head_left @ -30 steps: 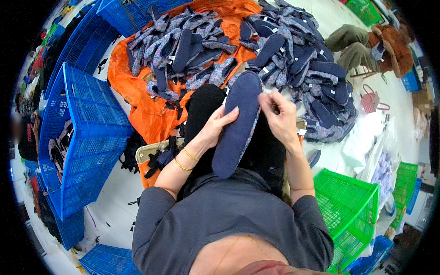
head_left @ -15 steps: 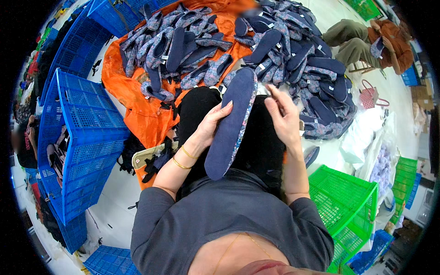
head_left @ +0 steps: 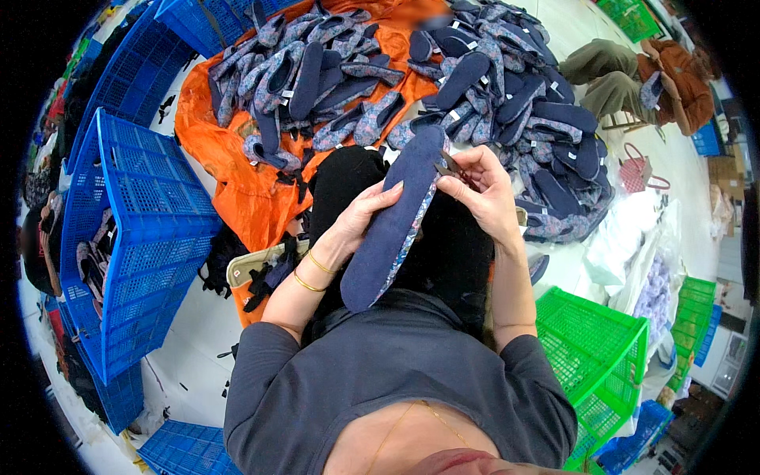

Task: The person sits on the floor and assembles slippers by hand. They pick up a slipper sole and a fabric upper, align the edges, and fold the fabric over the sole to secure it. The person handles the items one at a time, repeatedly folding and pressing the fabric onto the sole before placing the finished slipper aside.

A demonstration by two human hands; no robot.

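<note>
A slipper with a dark navy sole and a flowered side edge hangs sole-up over my lap, slanting from upper right to lower left. My left hand grips it by its left edge, the thumb on the sole and the other fingers hidden beneath. In my right hand is a small pair of dark thread snips, pinched between thumb and fingers. Their tips are at the slipper's right edge near its upper end; whether they touch a thread is too small to tell.
Slippers lie heaped ahead, one pile on an orange sheet, another pile to its right. Blue crates line the left; a green crate stands at right. Another person sits at far right holding a slipper.
My right hand has moved left to the slipper's edge, and the snips now show clearly in it. The slipper's lower end has swung slightly left.
</note>
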